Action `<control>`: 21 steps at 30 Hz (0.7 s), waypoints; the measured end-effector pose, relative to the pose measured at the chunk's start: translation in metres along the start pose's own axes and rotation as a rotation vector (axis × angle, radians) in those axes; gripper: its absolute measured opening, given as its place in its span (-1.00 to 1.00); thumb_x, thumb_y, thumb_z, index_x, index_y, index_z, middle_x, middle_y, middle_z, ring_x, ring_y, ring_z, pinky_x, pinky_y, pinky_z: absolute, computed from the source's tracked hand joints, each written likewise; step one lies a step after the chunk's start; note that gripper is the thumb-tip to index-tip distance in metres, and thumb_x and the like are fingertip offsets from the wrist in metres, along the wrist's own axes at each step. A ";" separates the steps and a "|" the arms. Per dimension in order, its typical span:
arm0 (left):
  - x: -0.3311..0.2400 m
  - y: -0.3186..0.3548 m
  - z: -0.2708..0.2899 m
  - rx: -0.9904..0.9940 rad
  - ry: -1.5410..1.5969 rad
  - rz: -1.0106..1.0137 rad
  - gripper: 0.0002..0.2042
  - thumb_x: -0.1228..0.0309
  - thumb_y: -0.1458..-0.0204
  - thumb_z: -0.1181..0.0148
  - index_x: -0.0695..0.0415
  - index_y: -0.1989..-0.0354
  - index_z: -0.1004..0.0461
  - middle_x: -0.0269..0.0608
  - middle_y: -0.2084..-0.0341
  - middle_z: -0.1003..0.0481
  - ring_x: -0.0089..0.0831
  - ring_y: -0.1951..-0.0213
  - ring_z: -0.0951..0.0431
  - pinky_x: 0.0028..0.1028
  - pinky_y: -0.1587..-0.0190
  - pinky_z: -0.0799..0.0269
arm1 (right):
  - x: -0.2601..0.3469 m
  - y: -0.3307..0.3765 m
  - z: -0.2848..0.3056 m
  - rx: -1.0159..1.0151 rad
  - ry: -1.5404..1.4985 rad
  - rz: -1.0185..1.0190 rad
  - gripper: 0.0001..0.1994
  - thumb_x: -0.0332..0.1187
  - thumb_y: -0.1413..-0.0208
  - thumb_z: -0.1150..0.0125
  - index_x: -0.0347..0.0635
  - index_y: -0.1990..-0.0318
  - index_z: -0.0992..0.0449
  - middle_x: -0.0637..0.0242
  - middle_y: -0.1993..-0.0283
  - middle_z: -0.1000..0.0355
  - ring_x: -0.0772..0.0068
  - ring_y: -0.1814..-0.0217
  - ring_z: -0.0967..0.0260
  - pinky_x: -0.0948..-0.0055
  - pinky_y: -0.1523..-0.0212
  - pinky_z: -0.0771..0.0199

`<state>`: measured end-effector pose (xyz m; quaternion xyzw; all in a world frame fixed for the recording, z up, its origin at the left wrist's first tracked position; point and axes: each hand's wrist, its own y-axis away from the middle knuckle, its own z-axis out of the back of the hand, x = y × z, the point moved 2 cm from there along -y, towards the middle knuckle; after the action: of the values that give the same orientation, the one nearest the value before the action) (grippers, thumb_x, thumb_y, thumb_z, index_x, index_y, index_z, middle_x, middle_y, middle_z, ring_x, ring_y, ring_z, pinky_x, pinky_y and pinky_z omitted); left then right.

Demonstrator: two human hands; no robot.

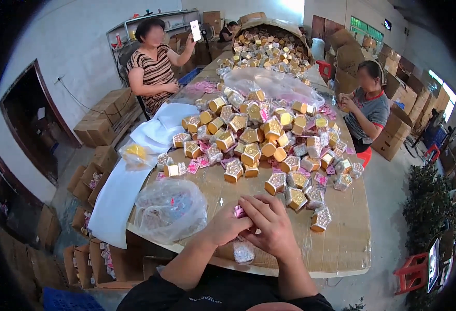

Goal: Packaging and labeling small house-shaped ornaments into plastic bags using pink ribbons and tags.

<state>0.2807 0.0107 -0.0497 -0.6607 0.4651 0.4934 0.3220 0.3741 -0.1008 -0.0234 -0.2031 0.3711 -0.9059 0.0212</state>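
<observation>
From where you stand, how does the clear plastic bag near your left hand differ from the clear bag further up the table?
The near bag sits bunched at the table's front-left edge, beside the left hand, and holds small pink-and-white things. The far bag lies spread wider and flatter beyond the pile of gold boxes; its contents are unclear. Both are clear, crinkled plastic.

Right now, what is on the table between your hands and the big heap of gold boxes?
In the head view, mostly bare wood lies between the hands and the heap of gold boxes. A few stray gold boxes sit to the right.
</observation>
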 end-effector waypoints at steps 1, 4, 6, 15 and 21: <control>-0.002 -0.002 0.002 -0.013 -0.038 0.061 -0.79 0.55 -0.09 -0.08 0.26 0.10 -0.43 -0.28 0.35 -0.48 -0.57 0.34 -0.49 -0.54 0.34 -0.43 | -0.004 -0.002 -0.001 0.001 -0.029 -0.006 -0.28 -0.36 0.40 -0.47 -0.18 -0.12 -0.48 0.27 -0.11 -0.45 0.10 -0.10 -0.35 0.17 -0.10 -0.39; 0.007 -0.006 0.004 -0.008 0.104 0.017 -0.79 0.55 -0.07 -0.10 0.26 0.10 -0.42 -0.28 0.35 -0.49 -0.58 0.34 -0.48 -0.54 0.34 -0.42 | -0.013 -0.003 -0.007 0.038 -0.058 0.005 -0.29 -0.30 0.38 -0.47 -0.19 -0.12 -0.49 0.26 -0.11 -0.45 0.09 -0.10 -0.35 0.16 -0.09 -0.40; 0.005 -0.014 0.006 -0.009 0.039 0.006 -0.79 0.55 -0.07 -0.10 0.26 0.10 -0.42 -0.29 0.34 -0.49 -0.59 0.33 -0.48 -0.54 0.34 -0.42 | -0.023 -0.009 -0.006 0.041 -0.051 -0.003 -0.29 -0.26 0.37 -0.47 -0.19 -0.11 -0.49 0.26 -0.11 -0.45 0.07 -0.10 -0.35 0.16 -0.08 -0.40; 0.019 -0.049 0.014 0.141 0.048 0.152 -0.80 0.56 -0.06 -0.12 0.24 0.12 -0.43 -0.29 0.32 -0.49 -0.58 0.27 -0.48 -0.53 0.27 -0.43 | -0.056 -0.004 -0.012 0.046 0.043 -0.125 -0.37 -0.18 0.31 -0.44 -0.20 -0.04 -0.54 0.28 -0.08 -0.48 0.09 -0.03 -0.37 0.21 -0.02 -0.42; 0.016 -0.034 0.019 0.052 0.080 0.127 -0.71 0.62 -0.01 -0.10 0.26 0.05 -0.44 -0.20 0.10 -0.47 -0.51 0.09 -0.47 -0.47 0.07 -0.42 | -0.059 -0.006 -0.017 0.047 0.020 -0.063 -0.53 -0.20 0.13 -0.33 -0.15 0.00 -0.57 0.32 -0.05 -0.50 0.19 0.00 -0.39 0.21 0.02 -0.42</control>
<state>0.3072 0.0350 -0.0714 -0.6403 0.5312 0.4739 0.2884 0.4217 -0.0742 -0.0512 -0.2052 0.3435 -0.9165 -0.0062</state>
